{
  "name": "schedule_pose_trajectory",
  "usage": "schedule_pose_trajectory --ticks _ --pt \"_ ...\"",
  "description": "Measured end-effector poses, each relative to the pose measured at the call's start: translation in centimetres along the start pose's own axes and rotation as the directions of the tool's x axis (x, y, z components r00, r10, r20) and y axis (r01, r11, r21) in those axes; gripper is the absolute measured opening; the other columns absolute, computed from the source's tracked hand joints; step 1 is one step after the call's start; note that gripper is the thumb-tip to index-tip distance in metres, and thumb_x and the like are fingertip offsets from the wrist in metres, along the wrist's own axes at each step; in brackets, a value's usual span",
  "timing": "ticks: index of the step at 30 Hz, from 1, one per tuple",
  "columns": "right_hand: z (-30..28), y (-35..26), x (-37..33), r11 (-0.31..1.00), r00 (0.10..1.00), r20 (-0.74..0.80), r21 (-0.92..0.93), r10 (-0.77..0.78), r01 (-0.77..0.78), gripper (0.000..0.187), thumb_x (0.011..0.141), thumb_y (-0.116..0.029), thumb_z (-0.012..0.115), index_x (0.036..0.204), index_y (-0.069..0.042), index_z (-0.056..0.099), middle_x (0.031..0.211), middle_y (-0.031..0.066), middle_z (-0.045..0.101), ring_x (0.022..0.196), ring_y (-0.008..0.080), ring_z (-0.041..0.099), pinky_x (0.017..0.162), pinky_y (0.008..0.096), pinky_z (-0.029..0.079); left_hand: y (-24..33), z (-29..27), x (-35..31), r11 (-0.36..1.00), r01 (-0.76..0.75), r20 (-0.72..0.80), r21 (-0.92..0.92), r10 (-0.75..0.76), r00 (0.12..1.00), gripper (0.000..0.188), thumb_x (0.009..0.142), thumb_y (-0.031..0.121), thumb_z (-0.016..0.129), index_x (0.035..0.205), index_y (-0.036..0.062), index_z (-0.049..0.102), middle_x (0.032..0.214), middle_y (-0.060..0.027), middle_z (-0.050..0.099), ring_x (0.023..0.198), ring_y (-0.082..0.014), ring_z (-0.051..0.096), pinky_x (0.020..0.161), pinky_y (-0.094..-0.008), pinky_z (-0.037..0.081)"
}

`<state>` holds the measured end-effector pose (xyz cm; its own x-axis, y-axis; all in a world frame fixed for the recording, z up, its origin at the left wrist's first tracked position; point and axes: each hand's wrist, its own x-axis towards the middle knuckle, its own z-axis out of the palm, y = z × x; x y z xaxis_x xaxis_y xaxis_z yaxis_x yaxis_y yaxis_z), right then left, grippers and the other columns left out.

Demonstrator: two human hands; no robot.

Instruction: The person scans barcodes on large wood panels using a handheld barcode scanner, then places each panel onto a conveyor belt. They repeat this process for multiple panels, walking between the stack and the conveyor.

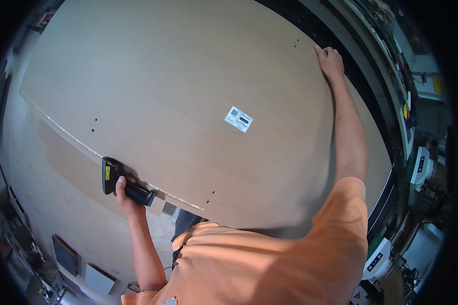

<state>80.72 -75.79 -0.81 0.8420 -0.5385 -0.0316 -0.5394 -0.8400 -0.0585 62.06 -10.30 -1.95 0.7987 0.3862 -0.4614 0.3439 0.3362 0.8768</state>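
A large light-brown wood panel (173,96) fills the middle of the view, with small drilled holes near its corners and a raw chipboard edge on the left. On its face, right of the middle, sits a white printed label (238,119). My left hand (125,192) is wrapped round the grip of a black handheld barcode scanner (140,193), which bears a yellow sticker and is at the panel's left edge. At the far right edge, my right hand (331,62) grips the panel with bent fingers, the thumb lying on top.
Along the right runs a machine with a dark rail (310,25) and white-and-green housings (379,259). Flat boards (99,278) lie on the grey floor (81,213) at lower left. Other equipment lines the left rim of the view.
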Motion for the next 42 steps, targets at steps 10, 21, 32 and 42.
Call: schedule_pose_trajectory --ticks 10,21,32,42 --pt "-9.4 -0.5 1.0 0.991 0.994 0.106 0.132 -0.026 0.012 0.079 0.09 -0.077 0.033 0.102 -0.013 0.078 0.11 0.0176 0.071 0.11 0.0332 0.064 0.096 0.0451 0.045 1.6 -0.2 1.4 0.977 0.183 -0.022 0.107 -0.182 0.983 0.027 0.082 0.036 0.066 0.087 0.0093 0.062 0.071 -0.0008 0.059 0.062 -0.0109 0.055 0.055 -0.0258 0.042" --pt "-16.3 -3.1 -2.1 0.987 0.996 0.046 0.136 0.078 -0.084 0.078 0.09 -0.077 0.033 0.099 -0.013 0.077 0.106 0.0153 0.072 0.106 0.0316 0.065 0.093 0.0463 0.046 4.5 0.3 2.9 0.933 0.22 0.157 0.283 -0.272 0.95 0.042 0.084 0.05 0.06 0.07 0.0109 0.06 0.048 0.0037 0.044 0.034 -0.0073 0.034 0.034 -0.0217 0.024" --pt "-27.9 -11.9 -1.9 0.953 0.952 -0.092 0.059 -0.291 0.297 0.076 0.092 -0.076 0.034 0.077 -0.011 0.071 0.086 0.0114 0.071 0.083 0.0227 0.067 0.083 0.0445 0.049 -1.8 -0.5 -0.4 0.961 0.216 0.097 -0.171 -0.202 0.975 0.035 0.088 0.043 0.06 0.071 0.0122 0.059 0.055 0.0016 0.055 0.035 -0.0077 0.049 0.027 -0.0194 0.029" --pt "-27.0 -20.3 5.4 0.766 0.772 -0.073 0.096 -0.631 0.636 0.082 0.091 -0.078 0.032 0.092 -0.007 0.073 0.09 0.0167 0.071 0.086 0.0302 0.069 0.084 0.045 0.051 -6.2 3.0 -8.8 0.936 0.157 -0.222 -0.314 -0.233 0.947 0.033 0.083 0.046 0.064 0.069 0.0167 0.058 0.054 0.0064 0.049 0.035 -0.005 0.04 0.031 -0.0211 0.022"
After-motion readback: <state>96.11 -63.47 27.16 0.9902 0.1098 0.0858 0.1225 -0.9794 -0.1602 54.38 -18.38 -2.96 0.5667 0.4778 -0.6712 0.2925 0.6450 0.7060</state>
